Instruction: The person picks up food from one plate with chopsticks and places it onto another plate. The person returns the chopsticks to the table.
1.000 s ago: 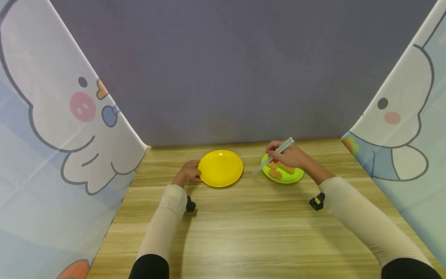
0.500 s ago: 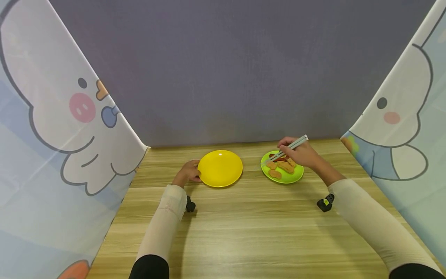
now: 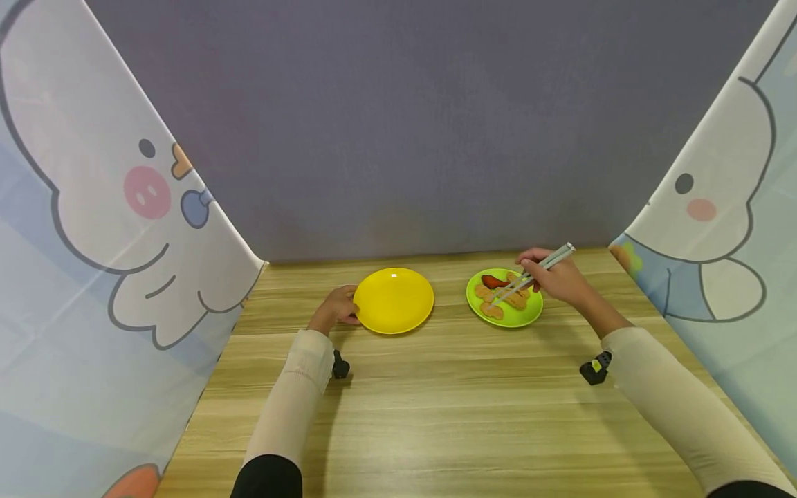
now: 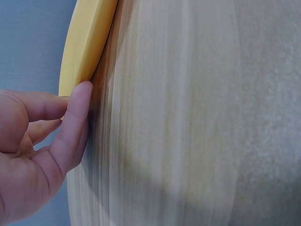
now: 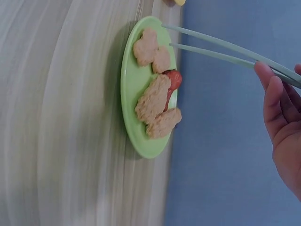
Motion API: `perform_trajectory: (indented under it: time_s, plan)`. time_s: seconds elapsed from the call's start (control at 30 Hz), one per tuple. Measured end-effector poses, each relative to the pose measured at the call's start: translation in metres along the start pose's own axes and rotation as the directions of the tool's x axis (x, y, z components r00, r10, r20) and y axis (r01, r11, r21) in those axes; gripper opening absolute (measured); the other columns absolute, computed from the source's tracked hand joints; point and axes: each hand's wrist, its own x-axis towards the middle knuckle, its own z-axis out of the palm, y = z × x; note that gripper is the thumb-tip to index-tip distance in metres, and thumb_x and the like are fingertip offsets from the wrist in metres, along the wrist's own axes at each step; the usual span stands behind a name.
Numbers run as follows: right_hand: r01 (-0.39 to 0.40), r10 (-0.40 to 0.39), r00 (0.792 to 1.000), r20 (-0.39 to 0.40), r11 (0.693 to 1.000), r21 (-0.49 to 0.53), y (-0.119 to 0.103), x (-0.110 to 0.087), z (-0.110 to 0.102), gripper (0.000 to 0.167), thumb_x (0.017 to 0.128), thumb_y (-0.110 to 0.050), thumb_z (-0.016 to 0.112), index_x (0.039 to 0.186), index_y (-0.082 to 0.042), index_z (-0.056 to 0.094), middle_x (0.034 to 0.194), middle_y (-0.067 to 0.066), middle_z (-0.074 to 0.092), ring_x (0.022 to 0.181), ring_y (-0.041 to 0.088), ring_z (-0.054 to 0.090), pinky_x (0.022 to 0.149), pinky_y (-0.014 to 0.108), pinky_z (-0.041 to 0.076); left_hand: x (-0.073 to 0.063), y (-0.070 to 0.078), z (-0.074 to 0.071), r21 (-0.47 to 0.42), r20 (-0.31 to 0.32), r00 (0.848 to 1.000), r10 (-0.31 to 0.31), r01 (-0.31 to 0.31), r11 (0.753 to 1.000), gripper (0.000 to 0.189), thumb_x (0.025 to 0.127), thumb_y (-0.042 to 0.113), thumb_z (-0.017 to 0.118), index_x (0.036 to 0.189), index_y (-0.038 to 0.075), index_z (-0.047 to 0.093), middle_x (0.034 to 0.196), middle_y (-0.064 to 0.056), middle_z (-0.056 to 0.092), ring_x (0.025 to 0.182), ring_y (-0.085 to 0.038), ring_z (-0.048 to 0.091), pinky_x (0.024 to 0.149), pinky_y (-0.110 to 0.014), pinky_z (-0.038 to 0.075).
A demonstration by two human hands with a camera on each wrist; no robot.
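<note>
My left hand point(image 3: 338, 305) pinches the left rim of a round yellow plate point(image 3: 394, 302) on the table; in the left wrist view, thumb and fingers meet at the rim of that plate point(image 4: 89, 40). To the right lies a smaller green plate point(image 3: 521, 320). It bears several brown breaded pieces, among them a lobed nugget point(image 5: 146, 46) and an elongated piece point(image 5: 154, 99), plus a dark red glossy piece point(image 5: 173, 80). My right hand point(image 3: 554, 278) holds pale green chopsticks point(image 3: 556, 256) with their tips slightly parted over the green plate. Nothing is between those tips.
Both plates rest near the back of a wood-grain table point(image 3: 423, 408). A grey wall point(image 3: 398, 138) rises behind it. Printed cloth panels point(image 3: 112, 207) with cartoon figures stand at both sides. Black wrist cameras point(image 3: 596, 369) hang below the sleeves.
My right hand has moved right, carrying the chopstick tips from left of the green plate to above its food. The red piece has come into view. The left hand stays at the yellow plate.
</note>
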Motion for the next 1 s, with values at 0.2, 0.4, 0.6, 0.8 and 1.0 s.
perform_trajectory:
  time_s: [0.2,0.4,0.6,0.8,1.0]
  plan:
    - [-0.021,0.021,1.000,-0.007,0.999,0.048,-0.009,-0.010,-0.007,0.023,0.105,-0.004,0.049,0.113,0.012,0.063,0.085,0.035,0.065,0.062,0.004,0.068,0.050,0.026,0.059,0.000,-0.001,0.000,-0.010,0.003,1.000,0.002,-0.002,1.000,0.076,0.087,-0.014,0.057,0.156,0.013,0.041,0.145,-0.025,0.054,0.090,-0.023,0.069,0.074,-0.036,0.067]
    - [-0.076,0.076,0.997,0.005,0.991,0.106,0.025,-0.008,-0.009,0.026,0.108,-0.009,0.046,0.119,0.009,0.061,0.084,0.026,0.068,0.065,0.014,0.073,0.050,0.029,0.059,0.002,-0.002,0.000,-0.017,0.001,1.000,0.000,0.000,1.000,0.076,0.088,-0.013,0.058,0.157,0.015,0.041,0.144,-0.024,0.055,0.090,-0.022,0.069,0.076,-0.037,0.067]
    - [-0.110,0.107,0.994,0.033,0.985,0.129,0.037,-0.007,-0.008,0.029,0.108,-0.014,0.047,0.122,0.007,0.061,0.087,0.023,0.069,0.069,0.015,0.074,0.052,0.029,0.060,0.003,-0.003,-0.001,-0.021,0.003,1.000,0.005,-0.005,1.000,0.078,0.087,-0.013,0.058,0.157,0.014,0.041,0.142,-0.025,0.056,0.087,-0.021,0.068,0.073,-0.035,0.067]
    - [-0.105,0.101,0.994,0.037,0.985,0.139,0.038,-0.008,-0.005,0.030,0.108,-0.014,0.047,0.122,0.008,0.061,0.085,0.024,0.070,0.068,0.016,0.074,0.051,0.029,0.060,0.003,-0.003,-0.001,-0.024,0.005,1.000,0.005,-0.005,1.000,0.076,0.087,-0.014,0.057,0.157,0.013,0.041,0.142,-0.026,0.056,0.083,-0.019,0.067,0.070,-0.033,0.067]
    - [-0.112,0.111,0.994,0.012,0.983,0.146,0.045,-0.007,-0.002,0.030,0.107,-0.011,0.048,0.123,0.010,0.061,0.087,0.027,0.070,0.068,0.014,0.075,0.051,0.029,0.061,0.001,-0.001,0.000,-0.022,0.001,1.000,0.001,-0.001,1.000,0.075,0.090,-0.014,0.055,0.158,0.013,0.038,0.141,-0.027,0.056,0.080,-0.018,0.067,0.071,-0.033,0.067]
